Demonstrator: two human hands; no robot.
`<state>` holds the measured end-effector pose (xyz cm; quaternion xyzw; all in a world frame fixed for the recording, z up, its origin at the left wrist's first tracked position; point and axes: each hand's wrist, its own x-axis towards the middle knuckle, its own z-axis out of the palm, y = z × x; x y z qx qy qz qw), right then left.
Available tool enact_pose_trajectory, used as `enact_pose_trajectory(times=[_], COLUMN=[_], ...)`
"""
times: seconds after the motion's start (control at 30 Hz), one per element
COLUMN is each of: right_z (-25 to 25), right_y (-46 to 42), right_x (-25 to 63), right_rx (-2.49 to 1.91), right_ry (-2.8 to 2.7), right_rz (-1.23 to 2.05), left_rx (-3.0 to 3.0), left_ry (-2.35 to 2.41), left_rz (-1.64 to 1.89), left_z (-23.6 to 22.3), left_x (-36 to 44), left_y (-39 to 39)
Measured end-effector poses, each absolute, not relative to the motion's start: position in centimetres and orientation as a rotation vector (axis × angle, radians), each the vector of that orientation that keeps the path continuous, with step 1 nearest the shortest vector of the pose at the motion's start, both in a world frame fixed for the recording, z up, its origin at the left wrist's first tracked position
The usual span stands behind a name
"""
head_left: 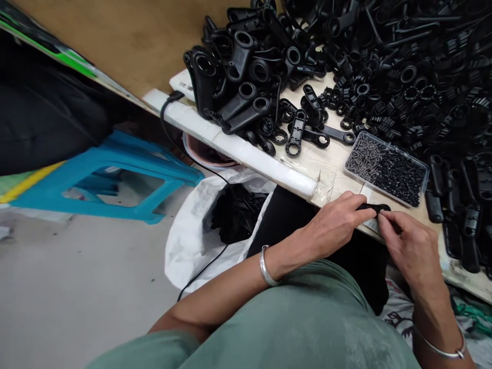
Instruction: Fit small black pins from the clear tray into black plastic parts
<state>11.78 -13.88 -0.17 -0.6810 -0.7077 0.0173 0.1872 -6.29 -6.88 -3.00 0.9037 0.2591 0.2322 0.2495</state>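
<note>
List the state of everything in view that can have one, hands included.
Left hand: gripping black part
Right hand: fingertips at that part's end, exact grip hidden
Black part: held at table edge, partly covered by fingers
Clear box: open, well filled with small pieces, greyish one side, black the other
White sack: open, black contents inside
Loose black parts: heaped across table

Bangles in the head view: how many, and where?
2. One silver bangle circles the wrist behind the left hand; the second bangle is on the wrist behind the right hand, lower right. Any further up the right arm would be out of frame.
</note>
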Motion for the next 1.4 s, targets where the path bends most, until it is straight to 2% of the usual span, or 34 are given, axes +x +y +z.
enact_pose_trajectory(times=[0.3, 0.53, 0.7, 0.9, 1.07, 1.23, 1.4], right_z=[-0.3, -1.3, -1.7, -2.0, -2.1, -1.5, -1.7], right_y=[-14.1, -15.6, -15.6, -15.6, -15.5, -14.3, -13.5], right_x=[13.4, 13.8, 13.4, 13.8, 14.6, 13.9, 12.9], right_rx=[-1.983, -2.000, -1.929, -1.957, -2.017, -1.887, -1.968], right_ry=[-1.592, -1.395, -1.530, -1.485, -1.441, -1.822, -1.953], right_rz=[0.473, 0.351, 0.256, 0.285, 0.240, -0.023, -0.152], left_rx=[2.351, 2.746, 2.874, 2.501, 2.364, 2.517, 2.438], left_ry=[0.716, 0.568, 0.438, 0.583, 0.697, 0.682, 0.761], left_rz=[0.836, 1.358, 1.369, 1.486, 1.291, 0.960, 0.919], left_z=[-3.6, -3.7, -4.5, -5.5, -4.4, -3.2, -2.8], left_x=[-6.1, -6.4, -6.4, -6.4, -8.0, -9.2, -9.3], left_y=[-7.0, -6.7, -6.2, -6.1, -5.8, -5.8, -5.9])
